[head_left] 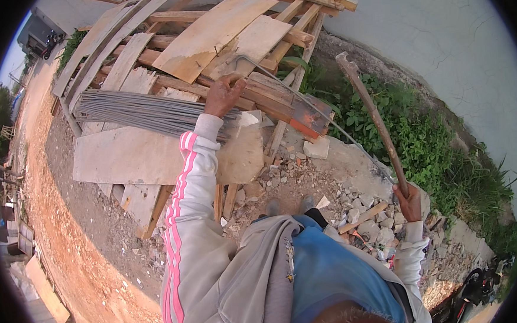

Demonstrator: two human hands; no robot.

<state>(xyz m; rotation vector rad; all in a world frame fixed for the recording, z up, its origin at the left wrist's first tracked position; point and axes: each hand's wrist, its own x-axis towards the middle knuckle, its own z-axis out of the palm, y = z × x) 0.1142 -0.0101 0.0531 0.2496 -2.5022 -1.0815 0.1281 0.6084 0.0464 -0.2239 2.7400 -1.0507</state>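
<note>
While the person stands over rubble:
Left hand: grasping thin bent grey steel rod, above bundled grey rebar.
Right hand: clenched around long rusty brown metal bar, rising upward from it.

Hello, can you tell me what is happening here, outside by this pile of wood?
A person stands on rubble beside a stack of wooden planks. The left hand reaches out and presses on a bent steel rod lying across the stack, next to a bundle of thin steel rods. The right hand grips the lower end of a long rusty bar, held up at a slant over the weeds by the wall.
</note>
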